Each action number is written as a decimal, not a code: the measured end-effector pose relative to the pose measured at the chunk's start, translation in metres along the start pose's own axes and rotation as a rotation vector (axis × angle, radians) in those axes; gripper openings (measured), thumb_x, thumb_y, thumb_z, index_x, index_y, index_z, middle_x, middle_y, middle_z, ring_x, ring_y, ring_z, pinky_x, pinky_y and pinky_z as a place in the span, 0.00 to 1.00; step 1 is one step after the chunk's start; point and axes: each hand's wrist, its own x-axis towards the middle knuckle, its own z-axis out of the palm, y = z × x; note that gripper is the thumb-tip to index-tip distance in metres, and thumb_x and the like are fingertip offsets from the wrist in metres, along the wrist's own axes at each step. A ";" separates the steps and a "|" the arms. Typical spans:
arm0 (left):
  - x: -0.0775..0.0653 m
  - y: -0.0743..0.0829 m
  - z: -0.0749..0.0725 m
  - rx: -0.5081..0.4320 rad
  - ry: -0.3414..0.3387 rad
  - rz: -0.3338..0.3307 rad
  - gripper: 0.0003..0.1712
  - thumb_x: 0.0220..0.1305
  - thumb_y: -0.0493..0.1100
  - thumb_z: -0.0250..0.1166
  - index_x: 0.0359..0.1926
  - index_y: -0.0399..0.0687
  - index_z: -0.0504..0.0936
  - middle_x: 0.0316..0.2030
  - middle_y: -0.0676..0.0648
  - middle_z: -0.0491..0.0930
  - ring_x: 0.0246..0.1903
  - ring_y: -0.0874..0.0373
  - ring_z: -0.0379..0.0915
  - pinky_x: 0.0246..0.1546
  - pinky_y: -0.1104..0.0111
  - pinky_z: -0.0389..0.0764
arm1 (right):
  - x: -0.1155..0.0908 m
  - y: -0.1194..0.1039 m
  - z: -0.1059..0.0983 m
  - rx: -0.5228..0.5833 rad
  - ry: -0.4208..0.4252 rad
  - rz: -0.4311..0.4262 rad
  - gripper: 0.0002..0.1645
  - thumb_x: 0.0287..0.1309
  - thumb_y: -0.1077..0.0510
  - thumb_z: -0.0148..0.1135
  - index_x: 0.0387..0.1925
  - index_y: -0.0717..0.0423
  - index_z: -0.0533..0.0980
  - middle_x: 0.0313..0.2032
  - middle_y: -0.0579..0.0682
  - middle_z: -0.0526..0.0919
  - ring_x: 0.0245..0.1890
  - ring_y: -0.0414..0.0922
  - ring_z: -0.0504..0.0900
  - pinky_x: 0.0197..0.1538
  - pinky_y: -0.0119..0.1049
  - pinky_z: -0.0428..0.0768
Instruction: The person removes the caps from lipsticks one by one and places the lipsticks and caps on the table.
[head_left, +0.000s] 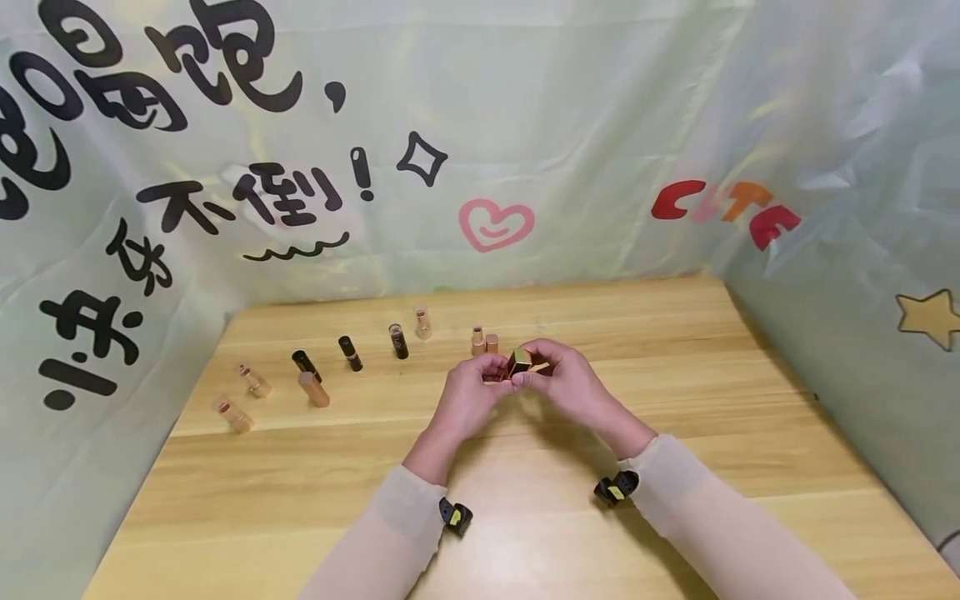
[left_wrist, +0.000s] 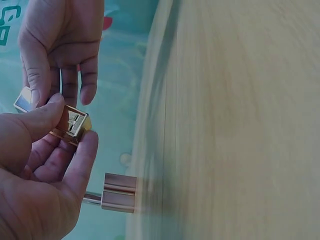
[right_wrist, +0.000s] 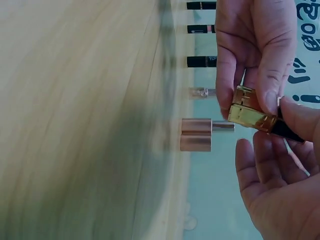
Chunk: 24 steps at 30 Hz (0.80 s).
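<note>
Sleeves and wrists: pale sleeves (head_left: 397, 521) nearest, a small black camera (head_left: 456, 517) at each wrist.
Left hand: here (head_left: 471, 396) it is, thumb and fingers pinching the boxy gold end.
Right hand: right opposite (head_left: 568, 382), thumb pressed to the other end, the remaining fingers loosely bent.
Gold-and-black case: between the two hands (right_wrist: 251, 111), up off the table; whether it is one joined piece or two, the views don't settle.
Feel: hard and stiff, by the look of it, probably light; that mirror shine could slip under damp fingertips and may scratch.
Best hold: flat opposite sides, thumb against fingers, an end for each hand; a light squeeze should do.
Left of the left hand: two clear-and-pink tubes (head_left: 233, 414), then a copper tube (head_left: 313, 389) by black tubes (head_left: 349, 353).
Just beyond the hands: a rose-gold lipstick (head_left: 477, 341) upright, its block-like neighbour (head_left: 492, 344) close beside.
Farthest: past the left hand, another clear tube (head_left: 423, 323), then the printed sheet (head_left: 585, 167).
</note>
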 end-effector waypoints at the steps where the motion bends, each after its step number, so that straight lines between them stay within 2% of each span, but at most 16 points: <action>1: 0.000 0.000 0.001 0.003 0.003 -0.004 0.13 0.66 0.44 0.76 0.49 0.47 0.88 0.43 0.49 0.89 0.46 0.53 0.84 0.54 0.56 0.84 | -0.001 0.001 0.000 0.006 0.002 -0.001 0.13 0.63 0.63 0.74 0.48 0.58 0.82 0.48 0.57 0.88 0.49 0.54 0.87 0.52 0.40 0.87; 4: 0.000 0.000 0.004 0.010 0.011 0.004 0.12 0.65 0.44 0.76 0.48 0.47 0.89 0.42 0.49 0.90 0.44 0.54 0.85 0.51 0.58 0.85 | -0.002 0.003 -0.002 -0.016 -0.001 0.000 0.12 0.63 0.61 0.73 0.47 0.57 0.83 0.44 0.55 0.89 0.46 0.51 0.87 0.49 0.37 0.86; 9: 0.000 -0.002 0.010 0.001 -0.002 0.051 0.11 0.65 0.42 0.76 0.47 0.46 0.90 0.39 0.50 0.90 0.39 0.60 0.85 0.44 0.64 0.86 | -0.003 0.005 -0.008 -0.090 0.014 0.012 0.08 0.65 0.61 0.72 0.45 0.55 0.83 0.42 0.53 0.90 0.45 0.50 0.88 0.53 0.48 0.86; 14: 0.002 -0.004 0.013 -0.019 -0.026 0.059 0.13 0.65 0.43 0.76 0.49 0.47 0.91 0.38 0.51 0.91 0.38 0.61 0.85 0.42 0.67 0.86 | -0.003 0.007 -0.012 -0.094 0.019 0.051 0.09 0.65 0.63 0.71 0.46 0.57 0.83 0.45 0.54 0.90 0.49 0.52 0.89 0.58 0.54 0.84; 24: 0.008 -0.007 0.016 0.005 -0.098 0.047 0.18 0.65 0.43 0.76 0.55 0.46 0.90 0.45 0.48 0.92 0.44 0.58 0.86 0.46 0.64 0.87 | -0.004 0.013 -0.019 -0.084 -0.016 0.128 0.06 0.69 0.60 0.68 0.44 0.56 0.81 0.40 0.52 0.90 0.42 0.46 0.86 0.52 0.44 0.81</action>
